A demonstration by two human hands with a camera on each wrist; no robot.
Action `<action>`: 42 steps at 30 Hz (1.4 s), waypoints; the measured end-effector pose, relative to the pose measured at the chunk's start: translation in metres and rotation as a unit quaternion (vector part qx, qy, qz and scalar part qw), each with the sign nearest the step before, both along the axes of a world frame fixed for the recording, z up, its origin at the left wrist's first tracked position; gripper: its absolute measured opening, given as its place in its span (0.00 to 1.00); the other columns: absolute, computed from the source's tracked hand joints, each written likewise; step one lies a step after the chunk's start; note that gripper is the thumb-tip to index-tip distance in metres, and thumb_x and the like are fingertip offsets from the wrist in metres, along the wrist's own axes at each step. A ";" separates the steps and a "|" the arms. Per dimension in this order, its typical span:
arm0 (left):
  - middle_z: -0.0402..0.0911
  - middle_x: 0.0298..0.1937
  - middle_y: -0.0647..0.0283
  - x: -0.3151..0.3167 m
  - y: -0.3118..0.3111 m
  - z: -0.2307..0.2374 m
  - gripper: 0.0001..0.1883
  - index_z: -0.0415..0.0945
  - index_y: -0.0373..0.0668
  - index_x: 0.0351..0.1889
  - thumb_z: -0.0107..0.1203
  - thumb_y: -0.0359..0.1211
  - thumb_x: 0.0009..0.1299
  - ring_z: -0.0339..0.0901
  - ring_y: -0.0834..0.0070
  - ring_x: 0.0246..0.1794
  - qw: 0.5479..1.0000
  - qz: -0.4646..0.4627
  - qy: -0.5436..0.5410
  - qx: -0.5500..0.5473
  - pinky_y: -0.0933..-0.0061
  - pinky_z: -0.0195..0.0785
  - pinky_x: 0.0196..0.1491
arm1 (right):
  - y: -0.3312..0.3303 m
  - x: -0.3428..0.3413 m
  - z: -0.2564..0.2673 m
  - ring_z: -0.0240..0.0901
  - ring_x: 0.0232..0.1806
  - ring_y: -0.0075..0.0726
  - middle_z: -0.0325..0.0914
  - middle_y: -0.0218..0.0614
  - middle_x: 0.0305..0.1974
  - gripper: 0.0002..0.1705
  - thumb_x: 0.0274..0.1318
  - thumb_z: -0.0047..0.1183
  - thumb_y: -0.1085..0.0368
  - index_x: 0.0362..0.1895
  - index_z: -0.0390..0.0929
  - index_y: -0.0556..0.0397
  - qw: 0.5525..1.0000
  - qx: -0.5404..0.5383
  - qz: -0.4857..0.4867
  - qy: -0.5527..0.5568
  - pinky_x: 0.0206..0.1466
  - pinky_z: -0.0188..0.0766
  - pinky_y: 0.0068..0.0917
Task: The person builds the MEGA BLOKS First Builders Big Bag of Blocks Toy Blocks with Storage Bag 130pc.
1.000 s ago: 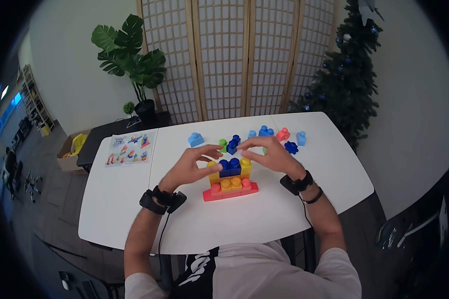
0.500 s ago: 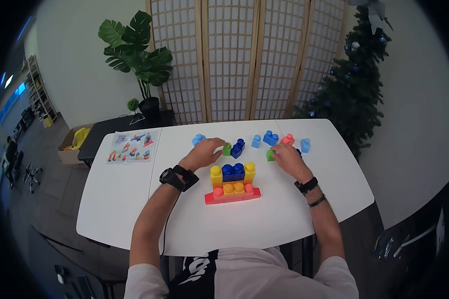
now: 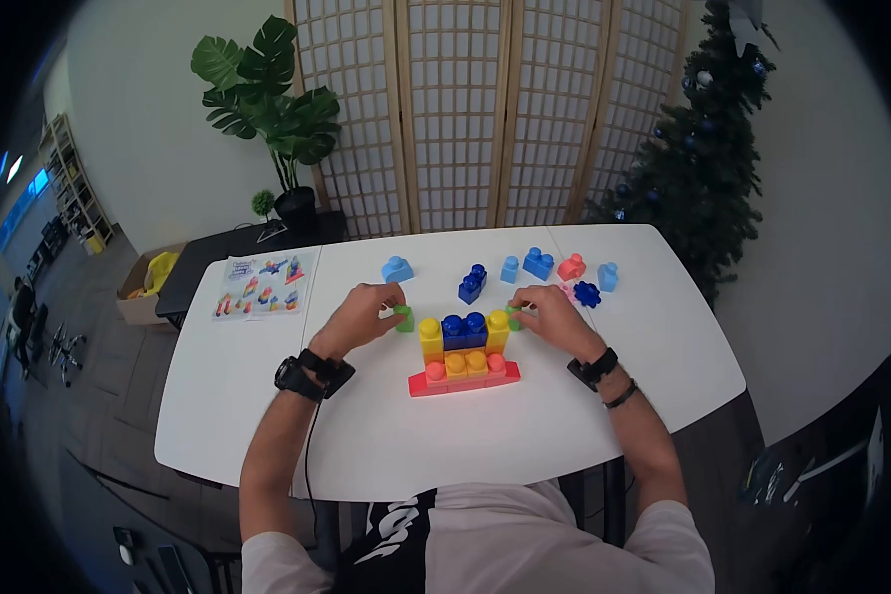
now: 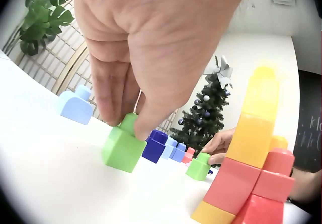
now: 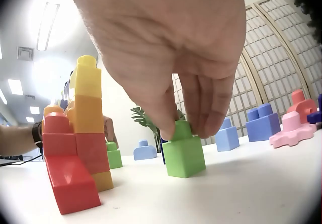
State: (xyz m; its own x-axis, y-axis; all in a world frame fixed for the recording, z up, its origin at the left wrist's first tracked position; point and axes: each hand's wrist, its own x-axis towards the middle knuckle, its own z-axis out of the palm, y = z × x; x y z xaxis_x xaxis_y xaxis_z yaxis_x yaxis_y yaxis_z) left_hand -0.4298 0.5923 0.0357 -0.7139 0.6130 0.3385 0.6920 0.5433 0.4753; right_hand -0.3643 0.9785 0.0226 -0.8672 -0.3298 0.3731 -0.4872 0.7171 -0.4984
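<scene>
the left hand (image 3: 364, 315) pinched the left green block (image 4: 123, 152) and the right hand (image 3: 556, 319) the right green block (image 5: 184, 157), beside the built stack (image 3: 455, 366), seemingly gathering parts, so the next move likely called for alignment.

Head view, 1 item: worn on your head, above the near side of the white table (image 3: 386, 455), facing far and down; widest. Left wrist view, 1 item: low, close to your left hand (image 4: 156, 38), facing far and right toward the tree (image 4: 198, 114). Right wrist view, 1 item: low, close to your right hand (image 5: 176, 43), facing far and left. Shared by all 3: block structure (image 3: 465, 366), 2 green blocks (image 5: 185, 156), folding screen (image 3: 455, 119).
</scene>
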 end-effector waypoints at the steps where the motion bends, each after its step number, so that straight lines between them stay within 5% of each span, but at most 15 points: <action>1: 0.92 0.43 0.56 0.006 -0.005 0.008 0.10 0.85 0.36 0.45 0.73 0.28 0.71 0.92 0.62 0.45 1.000 0.000 -0.002 0.008 0.64 0.86 0.54 | 0.002 0.000 0.004 0.88 0.49 0.52 0.89 0.49 0.44 0.12 0.66 0.67 0.67 0.50 0.87 0.61 1.000 -0.022 0.007 -0.009 0.54 0.83 0.41; 5: 0.92 0.46 0.57 0.028 -0.017 0.053 0.09 0.85 0.32 0.47 0.71 0.25 0.74 0.93 0.66 0.49 0.994 0.015 -0.019 0.108 0.68 0.86 0.63 | 0.000 0.008 0.038 0.89 0.53 0.37 0.90 0.41 0.49 0.10 0.70 0.67 0.70 0.51 0.88 0.62 0.994 -0.106 0.012 -0.008 0.63 0.85 0.33; 12: 0.91 0.49 0.58 0.092 0.007 0.120 0.09 0.84 0.31 0.47 0.71 0.25 0.74 0.92 0.67 0.51 0.985 -0.048 -0.016 0.162 0.66 0.88 0.62 | -0.024 0.045 0.102 0.88 0.55 0.35 0.89 0.39 0.49 0.09 0.71 0.66 0.72 0.51 0.88 0.61 0.971 -0.204 0.092 0.080 0.63 0.85 0.29; 18: 0.90 0.49 0.55 0.092 0.022 0.094 0.09 0.85 0.33 0.48 0.71 0.27 0.74 0.92 0.63 0.51 0.994 -0.037 -0.013 0.102 0.66 0.90 0.58 | -0.037 0.055 0.094 0.86 0.50 0.41 0.89 0.40 0.49 0.11 0.70 0.66 0.68 0.51 0.88 0.60 0.988 -0.056 0.120 0.079 0.56 0.81 0.35; 32: 0.90 0.50 0.56 0.096 0.029 0.087 0.11 0.83 0.36 0.49 0.72 0.27 0.73 0.92 0.60 0.51 0.994 -0.053 0.048 0.079 0.64 0.88 0.59 | -0.036 0.053 0.087 0.87 0.51 0.41 0.89 0.40 0.48 0.12 0.70 0.66 0.67 0.53 0.87 0.60 0.988 -0.073 0.125 0.061 0.55 0.81 0.34; 38: 0.90 0.54 0.61 0.073 0.031 0.103 0.19 0.81 0.39 0.58 0.74 0.33 0.74 0.89 0.65 0.58 0.983 -0.069 -0.075 0.150 0.61 0.83 0.64 | -0.025 0.010 0.077 0.85 0.62 0.35 0.89 0.39 0.60 0.20 0.77 0.61 0.66 0.68 0.83 0.54 0.955 -0.263 0.095 -0.100 0.67 0.82 0.34; 40: 0.88 0.57 0.61 0.036 0.038 0.087 0.23 0.79 0.39 0.63 0.74 0.37 0.75 0.88 0.67 0.59 0.973 -0.016 -0.134 0.189 0.60 0.82 0.62 | -0.020 -0.022 0.059 0.85 0.63 0.39 0.85 0.44 0.65 0.24 0.78 0.58 0.68 0.74 0.78 0.52 0.992 -0.111 0.037 -0.042 0.67 0.81 0.35; 42: 0.88 0.57 0.53 -0.006 0.043 0.051 0.25 0.78 0.42 0.65 0.75 0.38 0.74 0.89 0.63 0.55 0.980 -0.038 -0.109 0.162 0.62 0.85 0.57 | -0.021 -0.048 0.029 0.86 0.61 0.44 0.83 0.47 0.66 0.25 0.74 0.58 0.70 0.73 0.79 0.54 0.994 -0.094 0.043 -0.035 0.67 0.81 0.37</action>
